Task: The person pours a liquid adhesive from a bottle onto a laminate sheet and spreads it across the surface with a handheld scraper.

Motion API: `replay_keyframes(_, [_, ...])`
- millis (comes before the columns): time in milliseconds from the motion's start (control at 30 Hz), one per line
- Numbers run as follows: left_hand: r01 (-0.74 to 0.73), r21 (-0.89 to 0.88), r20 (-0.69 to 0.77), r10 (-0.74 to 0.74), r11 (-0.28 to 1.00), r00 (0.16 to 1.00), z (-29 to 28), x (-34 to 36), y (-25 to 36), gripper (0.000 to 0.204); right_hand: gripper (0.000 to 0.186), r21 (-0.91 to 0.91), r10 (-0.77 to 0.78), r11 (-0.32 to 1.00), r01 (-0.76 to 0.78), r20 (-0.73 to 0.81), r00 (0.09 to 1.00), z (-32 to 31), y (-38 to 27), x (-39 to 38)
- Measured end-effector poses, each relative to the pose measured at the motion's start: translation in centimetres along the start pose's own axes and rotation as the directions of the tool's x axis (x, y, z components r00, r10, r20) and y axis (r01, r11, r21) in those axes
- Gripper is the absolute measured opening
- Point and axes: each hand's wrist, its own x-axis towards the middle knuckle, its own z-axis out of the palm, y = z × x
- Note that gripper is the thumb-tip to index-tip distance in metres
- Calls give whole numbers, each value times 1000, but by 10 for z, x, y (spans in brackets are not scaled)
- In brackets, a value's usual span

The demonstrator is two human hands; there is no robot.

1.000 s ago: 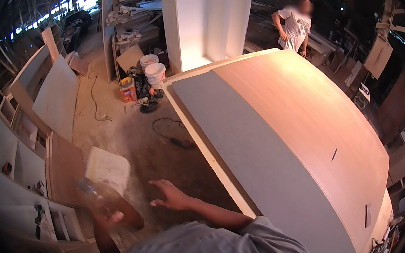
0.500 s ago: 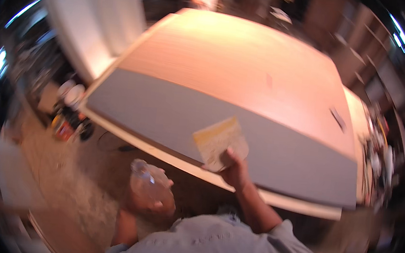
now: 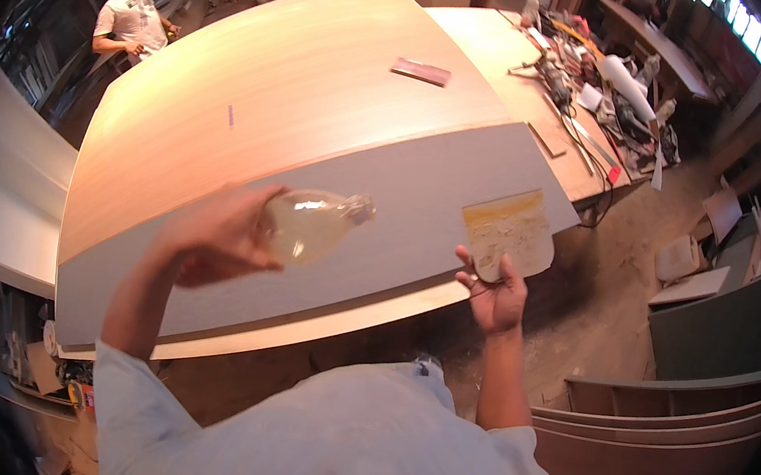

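Nearest me, the worker's right hand (image 3: pixel 496 305) has its fingers closed on the rounded near end of a flat, pale, squarish spreader with a straight yellow edge and dried smears (image 3: pixel 511 228). That yellow edge faces away from the worker; whether the spreader touches the surface below I cannot tell. A looser wrist and a low, even angle along the full edge would, in my judgement, serve best; the caked residue risks leaving streaks.

The left hand (image 3: pixel 223 230) wraps its fingers around the body of a clear plastic bottle of pale yellowish liquid (image 3: pixel 312 226). The bottle lies tipped nearly level in the air, neck to the right, over the grey sheet. No stream shows at the mouth, and I cannot tell if it is capped. A light squeeze is advisable, as thin walls probably give suddenly.

Beneath both hands runs the long, flat, matt grey sheet (image 3: pixel 388 252), set inside the pale wooden near edge of the bench (image 3: pixel 324 329). Care is due near that edge, where drips could run over.

Beyond it spreads a broad, smooth, wood-toned panel (image 3: pixel 303 90), carrying a reddish-brown rectangular block (image 3: pixel 421 72). Farther off, at left, a co-worker in a pale shirt (image 3: pixel 134 22) stands beside the panel.
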Motion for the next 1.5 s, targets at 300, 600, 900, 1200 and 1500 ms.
replay_keyframes(300, [-134, 523, 349, -68, 842, 935, -18, 273, 129, 75, 43, -166, -147, 978, 126, -119, 982, -135, -160, 41])
replay_keyframes(600, [-276, 856, 419, -273, 437, 866, -6, 424, 213, 52, 48, -143, -332, 943, 300, -381, 863, -186, -180, -22])
replay_keyframes(900, [-290, 827, 453, -265, 482, 851, -2, 455, 239, 44, 45, -189, -347, 937, 293, -418, 839, -182, -196, -25])
replay_keyframes(1200, [-167, 778, 364, -216, 606, 906, -14, 430, 211, 37, 47, -234, -319, 939, 253, -317, 893, -153, -179, -4])
replay_keyframes(1500, [82, 719, 223, -341, 690, 913, -15, 239, 23, 39, 58, -325, -253, 925, 198, -135, 958, -113, -147, 21])
